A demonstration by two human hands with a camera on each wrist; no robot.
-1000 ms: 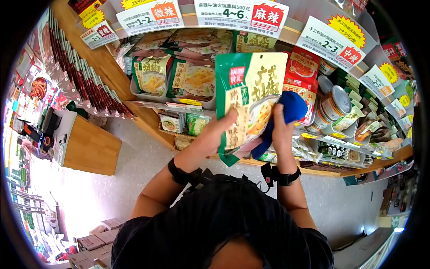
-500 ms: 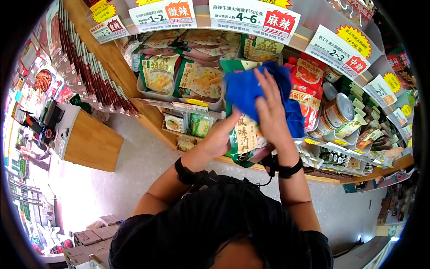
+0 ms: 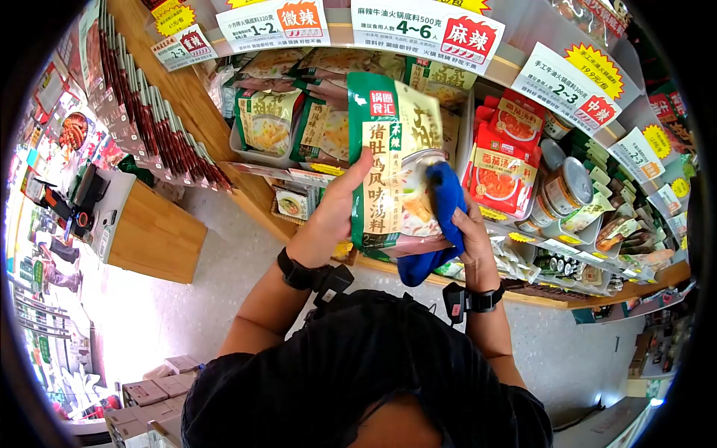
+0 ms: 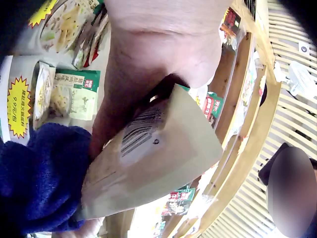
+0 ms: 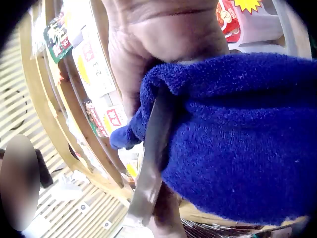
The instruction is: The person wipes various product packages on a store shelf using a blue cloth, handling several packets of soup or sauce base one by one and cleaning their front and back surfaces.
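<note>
A green and cream pouch of soup base (image 3: 379,179) is held up in front of the shelf, its printed front facing the head camera. My left hand (image 3: 334,213) grips its left edge, thumb on the front. With my right hand (image 3: 474,233) I hold a blue terry cloth (image 3: 447,198) folded round the pouch's lower right edge. The left wrist view shows the pouch's pale back with a barcode (image 4: 143,130). From the right wrist, the cloth (image 5: 237,144) covers most of the fingers, and the pouch appears edge-on beside it.
Similar pouches (image 3: 265,123) stand in shelf bins behind, with red tomato soup packets (image 3: 499,178) and stacked cans (image 3: 565,183) to the right. Price signs (image 3: 426,33) line the upper shelf. Dark red packets (image 3: 146,112) form a row at left, above a wooden counter (image 3: 157,235).
The cloth has gone from the right edge, across the pouch's upper front under my spread right hand, then back down to the lower right edge. My left hand keeps its grip.
</note>
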